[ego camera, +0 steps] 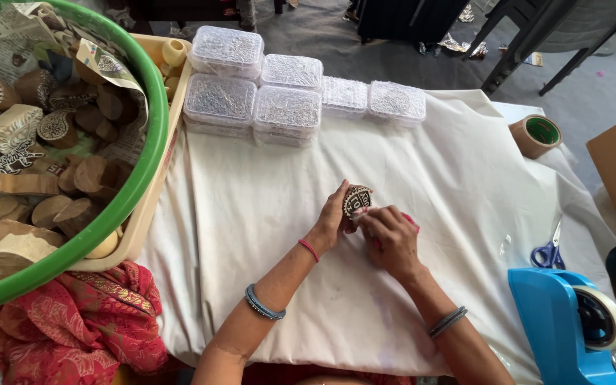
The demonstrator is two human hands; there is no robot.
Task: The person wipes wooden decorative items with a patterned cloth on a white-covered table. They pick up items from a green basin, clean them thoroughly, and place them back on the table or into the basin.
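Bangled left hand (334, 217) and right hand (388, 239) over white cloth (450, 178), both grips holding carved wooden block (357, 199)

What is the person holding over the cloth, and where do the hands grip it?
A carved wooden block: left hand at its left edge, right hand at its lower edge.

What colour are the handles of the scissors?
Blue. The scissors lie on the white cloth, clearest in the head view.
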